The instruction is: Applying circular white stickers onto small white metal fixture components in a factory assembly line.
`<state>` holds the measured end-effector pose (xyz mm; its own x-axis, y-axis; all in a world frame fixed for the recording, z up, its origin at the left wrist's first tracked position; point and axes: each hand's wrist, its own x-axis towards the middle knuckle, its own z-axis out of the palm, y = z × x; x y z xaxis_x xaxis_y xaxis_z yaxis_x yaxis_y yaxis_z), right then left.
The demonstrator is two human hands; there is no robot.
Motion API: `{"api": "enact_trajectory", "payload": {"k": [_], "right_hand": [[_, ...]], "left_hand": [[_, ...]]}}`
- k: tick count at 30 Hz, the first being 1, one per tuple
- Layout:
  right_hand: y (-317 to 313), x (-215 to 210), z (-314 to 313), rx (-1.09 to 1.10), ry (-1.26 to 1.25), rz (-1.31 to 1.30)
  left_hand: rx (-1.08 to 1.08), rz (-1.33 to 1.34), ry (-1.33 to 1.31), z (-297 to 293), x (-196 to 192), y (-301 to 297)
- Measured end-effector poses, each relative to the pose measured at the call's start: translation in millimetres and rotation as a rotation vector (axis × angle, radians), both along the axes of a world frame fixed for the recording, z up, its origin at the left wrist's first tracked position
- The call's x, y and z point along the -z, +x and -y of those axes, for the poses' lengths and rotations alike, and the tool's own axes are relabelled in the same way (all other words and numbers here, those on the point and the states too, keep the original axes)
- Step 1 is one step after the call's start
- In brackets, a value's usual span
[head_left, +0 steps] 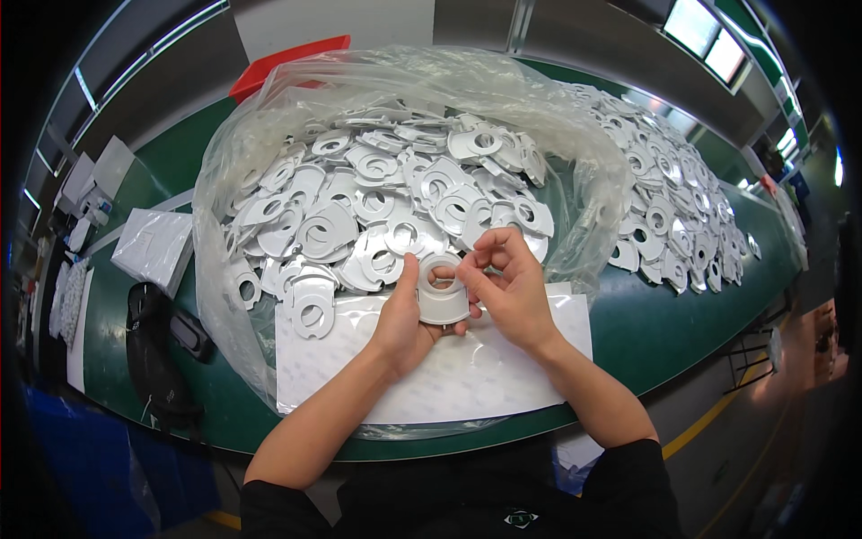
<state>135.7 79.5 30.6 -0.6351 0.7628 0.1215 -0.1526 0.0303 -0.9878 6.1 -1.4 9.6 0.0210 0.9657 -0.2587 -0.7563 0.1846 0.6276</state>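
My left hand [401,325] is closed on a white plastic part [443,311] with a rounded outline and a large round hole, its thumb along the left edge and its fingers beneath. At the part's upper right edge, my right hand [514,296] is closed in a pinch; whatever lies between thumb and forefinger is too small to make out. Both hands are above a white sheet [359,393]. Just beyond them, many similar white parts [328,229] lie heaped in a large clear plastic bag [215,216], and one loose part [312,316] rests at the sheet's upper left.
A second heap of white parts [675,225] covers the right of the green table [664,337]. On the left are a wrapped white packet [154,249], a black pouch [154,355] and a dark rounded object [190,335]. A red bin [278,63] stands behind the bag.
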Motion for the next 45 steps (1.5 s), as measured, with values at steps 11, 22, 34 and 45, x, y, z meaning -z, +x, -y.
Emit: {"api": "enact_trajectory", "payload": {"k": [11, 22, 34, 45], "right_hand": [[0, 1, -1, -0.009, -0.013, -0.016], [0, 0, 0, 0.011, 0.053, 0.046], [1, -2, -3, 0.261, 1.052, 0.167], [7, -10, -5, 0.158, 0.431, 0.249]], "left_hand": [[0.018, 0.011, 0.023, 0, -1, -1], [-0.011, -0.112, 0.001, 2, -5, 0], [-0.039, -0.075, -0.005, 4, -2, -3], [0.017, -0.215, 0.028, 2, -1, 1]]}}
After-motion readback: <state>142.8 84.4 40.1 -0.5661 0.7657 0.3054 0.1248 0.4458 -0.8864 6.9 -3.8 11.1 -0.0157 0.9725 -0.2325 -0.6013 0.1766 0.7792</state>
